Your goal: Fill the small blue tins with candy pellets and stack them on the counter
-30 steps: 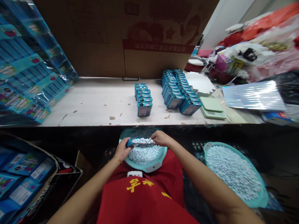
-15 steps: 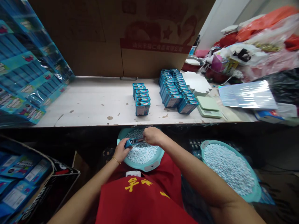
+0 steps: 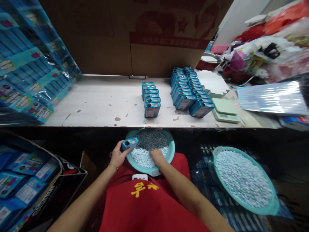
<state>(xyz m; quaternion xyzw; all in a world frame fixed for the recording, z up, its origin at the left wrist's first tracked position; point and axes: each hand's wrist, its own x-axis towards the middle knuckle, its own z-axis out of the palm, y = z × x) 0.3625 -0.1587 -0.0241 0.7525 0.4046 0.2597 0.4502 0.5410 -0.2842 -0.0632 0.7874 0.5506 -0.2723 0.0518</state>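
Observation:
My left hand [image 3: 118, 156] grips a small blue box [image 3: 129, 144] at the left rim of a turquoise basin [image 3: 172, 146]. The box is tilted, with a printed narrow face up. Small pale blue-white candies [image 3: 142, 158] fill the near part of the basin. Darker grey-blue pieces [image 3: 152, 139] lie in its far part. My right hand [image 3: 157, 156] reaches down into the pale candies, its fingers drawn together. Its fingertips are buried, so what they hold is hidden.
Blue boxes stand in a short row [image 3: 152, 110] and a larger group [image 3: 184, 101] on the white table [image 3: 108, 109]. Beside them is a green scale [image 3: 225, 111]. A second candy basin [image 3: 275, 203] is at right. A carton of blue packs [image 3: 59, 174] stands left.
My right hand has left the box's end and moved down into the candies. My left hand has shifted slightly left with the box, turning it. The view has shifted a little.

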